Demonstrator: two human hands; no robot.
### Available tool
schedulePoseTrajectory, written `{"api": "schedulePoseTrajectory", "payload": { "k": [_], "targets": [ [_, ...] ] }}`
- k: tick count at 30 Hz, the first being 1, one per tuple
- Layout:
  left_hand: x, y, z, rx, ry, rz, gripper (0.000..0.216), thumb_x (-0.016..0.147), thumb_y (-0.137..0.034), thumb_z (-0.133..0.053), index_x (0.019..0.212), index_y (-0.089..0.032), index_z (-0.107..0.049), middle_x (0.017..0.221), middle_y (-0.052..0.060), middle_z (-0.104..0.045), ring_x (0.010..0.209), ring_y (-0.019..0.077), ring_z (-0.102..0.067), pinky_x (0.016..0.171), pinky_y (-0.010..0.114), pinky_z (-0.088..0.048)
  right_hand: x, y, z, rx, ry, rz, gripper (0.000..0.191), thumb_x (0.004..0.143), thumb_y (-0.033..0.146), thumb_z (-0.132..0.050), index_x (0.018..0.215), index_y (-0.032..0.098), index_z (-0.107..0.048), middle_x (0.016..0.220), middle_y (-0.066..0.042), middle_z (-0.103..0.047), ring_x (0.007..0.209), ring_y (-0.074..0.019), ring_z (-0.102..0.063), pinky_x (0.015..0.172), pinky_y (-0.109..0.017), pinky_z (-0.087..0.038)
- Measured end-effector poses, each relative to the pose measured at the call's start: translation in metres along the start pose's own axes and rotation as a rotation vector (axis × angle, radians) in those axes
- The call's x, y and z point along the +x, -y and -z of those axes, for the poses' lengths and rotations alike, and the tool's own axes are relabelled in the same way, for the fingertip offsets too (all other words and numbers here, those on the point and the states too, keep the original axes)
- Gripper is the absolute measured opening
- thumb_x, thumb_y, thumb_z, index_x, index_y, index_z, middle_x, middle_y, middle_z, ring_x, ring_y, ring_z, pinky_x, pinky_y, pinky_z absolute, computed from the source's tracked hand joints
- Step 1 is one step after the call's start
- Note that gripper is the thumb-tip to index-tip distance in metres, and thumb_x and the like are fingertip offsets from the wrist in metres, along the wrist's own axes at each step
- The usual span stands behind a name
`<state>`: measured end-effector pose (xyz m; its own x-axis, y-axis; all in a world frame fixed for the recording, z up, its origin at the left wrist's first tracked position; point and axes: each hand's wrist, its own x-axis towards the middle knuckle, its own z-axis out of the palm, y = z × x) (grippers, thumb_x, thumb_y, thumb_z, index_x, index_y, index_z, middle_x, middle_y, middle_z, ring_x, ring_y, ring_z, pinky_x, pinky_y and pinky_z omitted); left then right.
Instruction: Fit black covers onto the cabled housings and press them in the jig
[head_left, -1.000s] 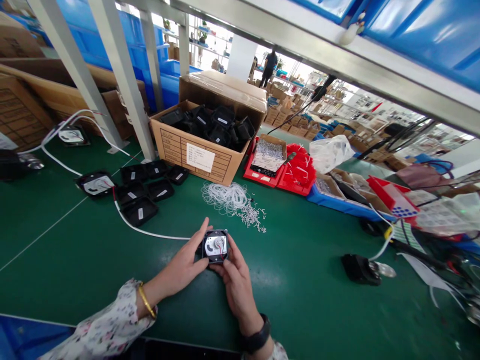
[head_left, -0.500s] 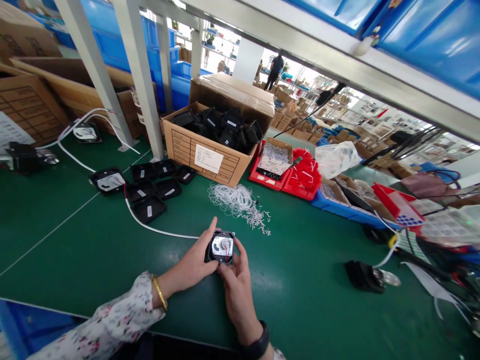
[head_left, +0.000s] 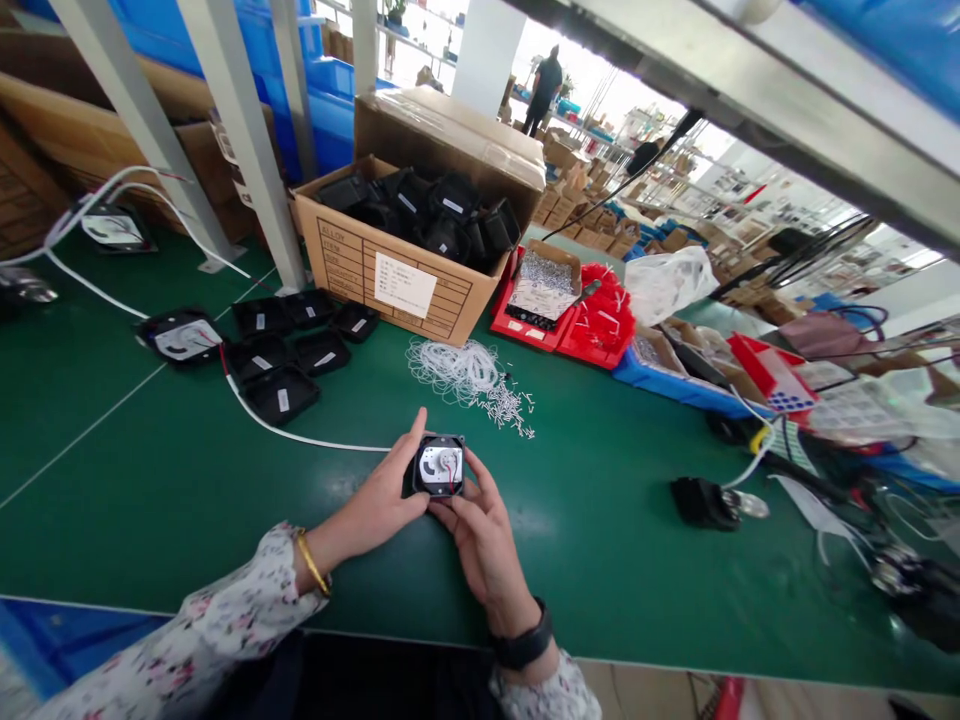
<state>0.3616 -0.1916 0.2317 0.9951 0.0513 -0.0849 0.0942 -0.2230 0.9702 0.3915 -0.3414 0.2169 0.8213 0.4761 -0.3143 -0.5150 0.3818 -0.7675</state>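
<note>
A small square black housing (head_left: 439,466) rests between my two hands just over the green table. Its open face shows a white plate with a round part and thin red wires. My left hand (head_left: 386,497) grips its left side, thumb along the lower edge. On the right side and lower corner are the fingers of my right hand (head_left: 480,520). A white cable (head_left: 322,441) runs from the left up to my left hand, where its end is hidden. Beyond the hands lie a coil of thin clear rings (head_left: 454,370) and a pile of small screws (head_left: 510,408).
Several black covers (head_left: 281,394) lie at left beside another wired housing (head_left: 182,338). A cardboard box (head_left: 352,270) of black housings stands behind. Red trays (head_left: 592,345) and a blue bin (head_left: 675,385) line the back right. A black lamp-like unit (head_left: 705,503) lies right.
The view has shifted, so the table items appear higher and mostly further left. Both hands keep their hold on the housing, with only slight finger movement.
</note>
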Motion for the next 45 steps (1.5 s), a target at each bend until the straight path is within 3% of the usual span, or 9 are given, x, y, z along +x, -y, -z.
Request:
{"api": "schedulePoseTrajectory", "payload": {
  "k": [5,15,21,27,32,38,45],
  "targets": [
    [0.003,0.005,0.001,-0.026,0.004,0.006,0.084,0.071,-0.010,-0.045,0.143,-0.019,-0.003,0.144,0.007,-0.027,0.131,0.0231,-0.028,0.110,0.040,-0.018,0.002,-0.005,0.000,-0.017,-0.026,0.038,0.060,0.071,0.017,-0.066,0.125,0.022,-0.041,0.107,-0.006,-0.061,0.097,-0.0195,-0.057,0.082,-0.032,-0.047],
    [0.004,0.005,-0.004,-0.013,-0.025,0.040,0.085,0.072,-0.012,-0.047,0.143,-0.020,-0.001,0.139,0.008,-0.033,0.127,0.0234,-0.034,0.108,0.042,-0.022,0.004,-0.015,-0.006,-0.014,-0.091,0.104,0.063,0.067,0.017,-0.069,0.123,0.023,-0.041,0.105,-0.004,-0.060,0.099,-0.0190,-0.055,0.091,-0.034,-0.041],
    [-0.001,0.008,-0.009,0.086,-0.037,0.007,0.085,0.074,-0.011,-0.047,0.142,-0.022,0.001,0.135,0.007,-0.036,0.125,0.0225,-0.034,0.108,0.041,-0.023,0.003,-0.020,-0.011,-0.008,-0.194,0.145,0.065,0.061,0.008,-0.063,0.121,0.023,-0.041,0.096,-0.001,-0.061,0.093,-0.0179,-0.056,0.087,-0.032,-0.041],
    [-0.001,0.006,-0.007,0.091,-0.021,0.013,0.084,0.075,-0.011,-0.047,0.142,-0.022,0.002,0.136,0.008,-0.035,0.126,0.0243,-0.033,0.108,0.043,-0.023,0.004,-0.005,-0.004,0.021,-0.046,0.013,0.068,0.063,0.008,-0.063,0.125,0.022,-0.040,0.101,-0.003,-0.062,0.096,-0.0181,-0.055,0.088,-0.031,-0.040],
    [-0.002,0.004,-0.006,0.113,-0.009,-0.002,0.083,0.076,-0.011,-0.046,0.143,-0.021,0.003,0.136,0.009,-0.035,0.126,0.0242,-0.033,0.108,0.044,-0.022,0.007,-0.003,-0.002,0.016,-0.128,0.014,0.066,0.059,0.005,-0.062,0.120,0.021,-0.047,0.088,0.000,-0.064,0.085,-0.0169,-0.057,0.076,-0.027,-0.044],
    [0.001,0.010,-0.005,0.138,-0.034,-0.001,0.088,0.076,-0.015,-0.052,0.142,-0.024,0.004,0.136,0.008,-0.036,0.125,0.0246,-0.035,0.106,0.043,-0.026,0.006,0.003,0.000,0.080,-0.033,-0.073,0.067,0.063,0.012,-0.068,0.125,0.022,-0.045,0.108,-0.005,-0.061,0.096,-0.0189,-0.056,0.083,-0.031,-0.044],
    [0.002,0.015,-0.004,0.140,-0.051,-0.046,0.090,0.073,-0.016,-0.056,0.142,-0.026,0.001,0.134,0.008,-0.038,0.123,0.0245,-0.038,0.104,0.042,-0.031,0.007,0.002,-0.002,0.041,-0.139,-0.042,0.065,0.059,0.010,-0.070,0.121,0.019,-0.050,0.094,-0.005,-0.066,0.086,-0.0183,-0.059,0.073,-0.028,-0.048]
  ]
}}
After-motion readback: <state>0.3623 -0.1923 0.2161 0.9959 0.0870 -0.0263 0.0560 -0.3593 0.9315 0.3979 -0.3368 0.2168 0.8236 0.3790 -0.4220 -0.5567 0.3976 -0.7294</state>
